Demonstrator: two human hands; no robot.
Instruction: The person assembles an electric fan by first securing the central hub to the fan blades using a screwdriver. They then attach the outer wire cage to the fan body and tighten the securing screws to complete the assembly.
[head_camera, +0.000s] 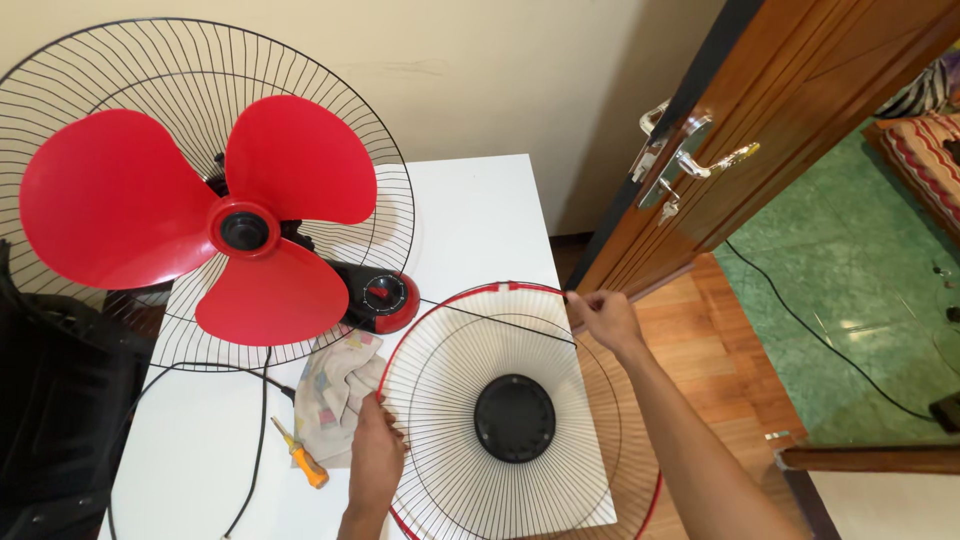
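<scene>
Both hands grip one loose fan guard (515, 400), a round wire grille with a red rim and a black disc at its middle. Closed on the rim at its near left edge is the left hand (375, 455), and the right hand (605, 318) pinches the rim at the far right, so the two hands sit well apart, on opposite sides of the circle. The guard lies nearly flat over the near right corner of the table (470, 215), its face turned up toward the camera and its right part hanging past the table edge over the floor. Being round, it has no long axis.

Just left of the left hand lies one orange-handled screwdriver (300, 455), its long axis running from far left to near right. Beside it, one crumpled pale cloth (335, 390) lies partly under the guard's left edge. A black cord (262, 400) loops across the white tabletop.

Farther back on the left stands one table fan (230, 225) with three red blades, its rear wire guard in place and the front open, facing the camera. Its red and black base with one round dial (383, 295) sits just beyond the cloth.

The table is white and stands against a cream wall. On the far right, one wooden door (800, 110) with a metal handle (690, 155) stands open. Wood floor lies below it, with a green floor beyond. One dark bag (50, 410) sits at the left edge.
</scene>
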